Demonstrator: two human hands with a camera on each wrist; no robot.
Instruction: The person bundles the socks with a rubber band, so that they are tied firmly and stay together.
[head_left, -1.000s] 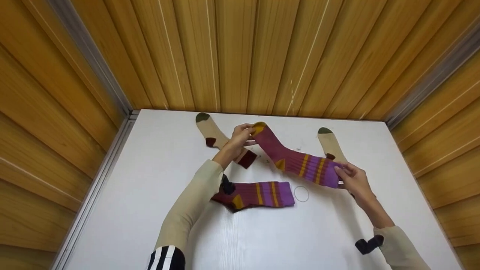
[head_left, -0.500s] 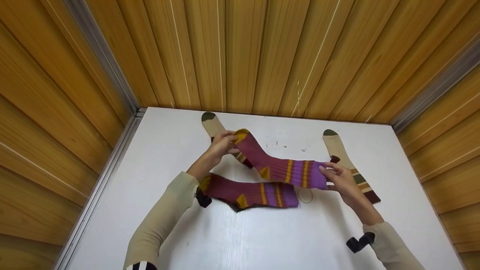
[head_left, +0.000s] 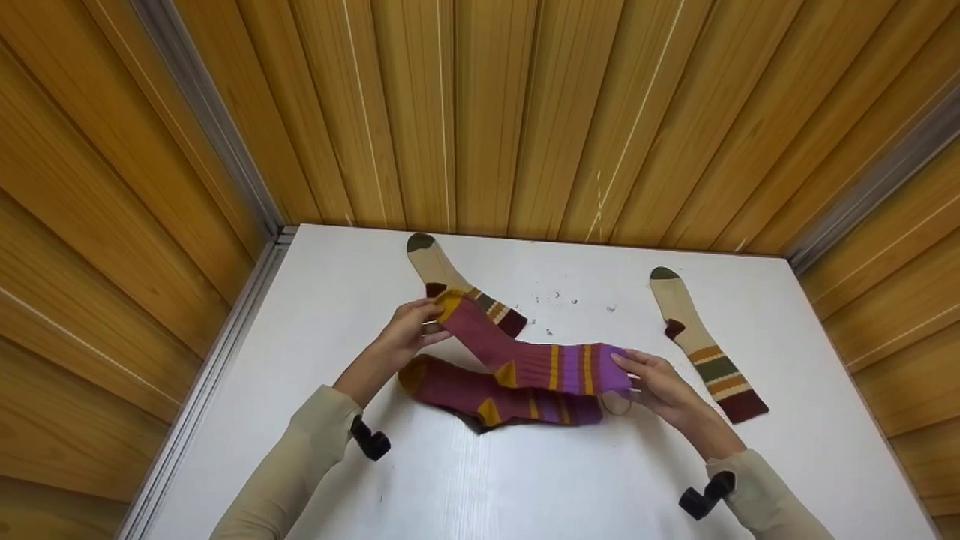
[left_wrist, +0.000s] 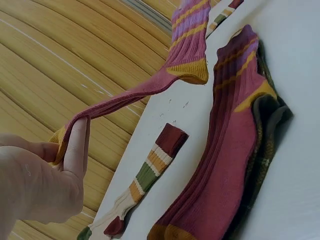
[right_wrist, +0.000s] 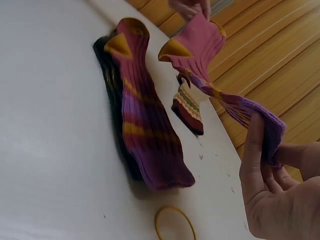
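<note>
A maroon sock [head_left: 480,330] with mustard toe and heel and a purple striped cuff is stretched between both hands above the table. My left hand [head_left: 403,331] pinches its toe between thumb and fingers. At the other end, the purple cuff is pinched by my right hand [head_left: 664,384]. Below it lies a matching maroon sock [head_left: 442,386], partly overlapped by the held one in the head view. Under that matching sock, the left wrist view shows a dark green sock [left_wrist: 267,122], mostly hidden.
Two cream socks with green toes and striped cuffs lie on the white table [head_left: 450,495], one at back left [head_left: 442,262], another at right [head_left: 686,315]. A thin rubber band [right_wrist: 172,208] rests near the lower cuffs. Wood-panelled walls [head_left: 480,112] enclose the table.
Both hands have brought the held maroon sock left and nearer, over the matching sock. The cream socks now show more fully. The pinch at both ends stays the same.
</note>
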